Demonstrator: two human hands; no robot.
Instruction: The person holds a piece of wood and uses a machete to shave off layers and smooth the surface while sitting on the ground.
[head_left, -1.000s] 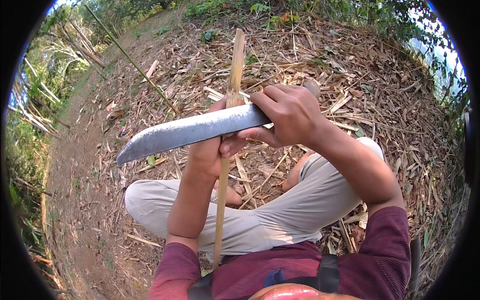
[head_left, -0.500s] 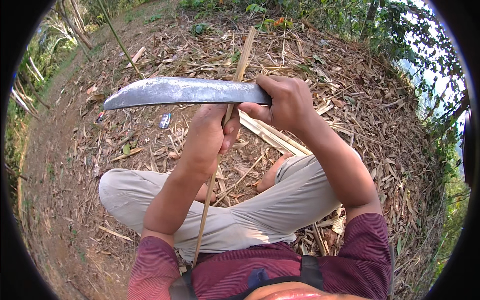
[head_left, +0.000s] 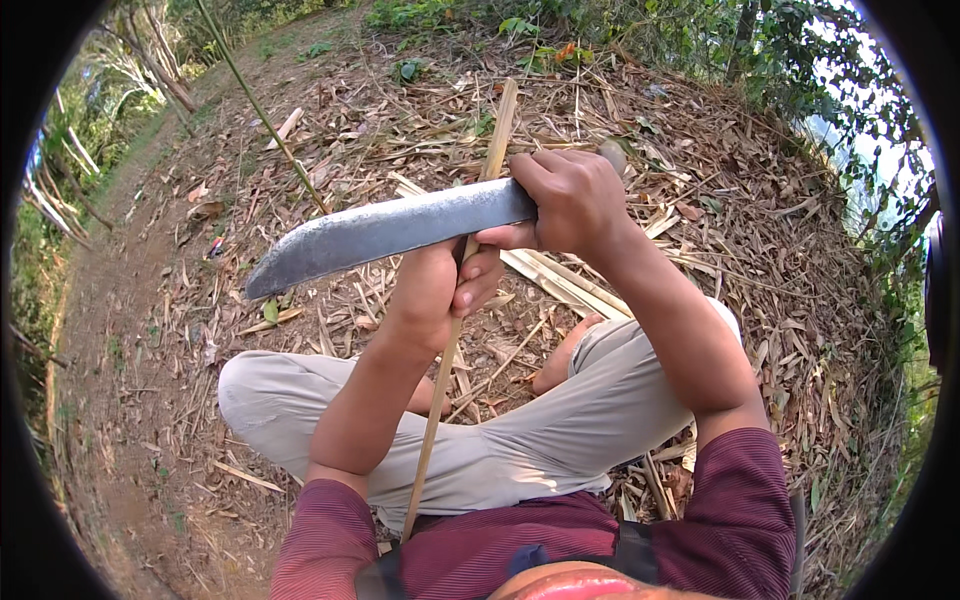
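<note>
- While dry leaves and scattered slivers covered the ground (head_left: pixel 150 400), the person sat on it cross-legged.
- Pale trousers (head_left: pixel 480 455) spread beneath both forearms.
- A long pale strip (head_left: pixel 437 400) ran at a slant from the lap, up through the left hand's grip, and out past the top of the blade; its upper end stood to the left of the right hand.
- A machete (head_left: pixel 390 238) lay across the strip, its broad blade pointing left and slightly down, in front of the strip and just above the left hand's curled fingers.
- Split pieces (head_left: pixel 565 280) rested on the ground, below the right hand in view.
- The left hand (head_left: pixel 450 285) was closed around the strip, fingers wrapped over it, with its upper part hidden behind the blade.
- The right hand (head_left: pixel 572 203) was clenched on the machete, its thumb stretched left under the blade, close by the strip.
- The handle end (head_left: pixel 613 155) poked out beyond the right hand's knuckles.
</note>
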